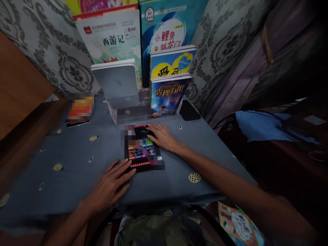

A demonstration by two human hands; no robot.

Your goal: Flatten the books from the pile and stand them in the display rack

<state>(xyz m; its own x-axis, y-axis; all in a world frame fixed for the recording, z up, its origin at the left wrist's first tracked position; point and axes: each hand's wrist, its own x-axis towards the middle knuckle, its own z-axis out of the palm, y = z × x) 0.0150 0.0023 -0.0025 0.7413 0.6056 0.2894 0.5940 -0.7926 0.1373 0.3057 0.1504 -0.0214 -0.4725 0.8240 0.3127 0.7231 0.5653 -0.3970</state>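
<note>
Book [142,150] flat on the blue tablecloth [77,153], pinned by both hands

Head view: the left hand [112,184] is laid open, fingers on the near-left corner; the right hand [162,136] is spread loosely over the far edge — nothing is gripped. For a clean lift, both edges are best pinched evenly, clear of the acrylic stand [125,114] behind.

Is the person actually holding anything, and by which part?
Nothing is lifted. Both hands rest on a dark book lying flat: left hand at its near-left corner, right hand at its far-right edge.
</note>
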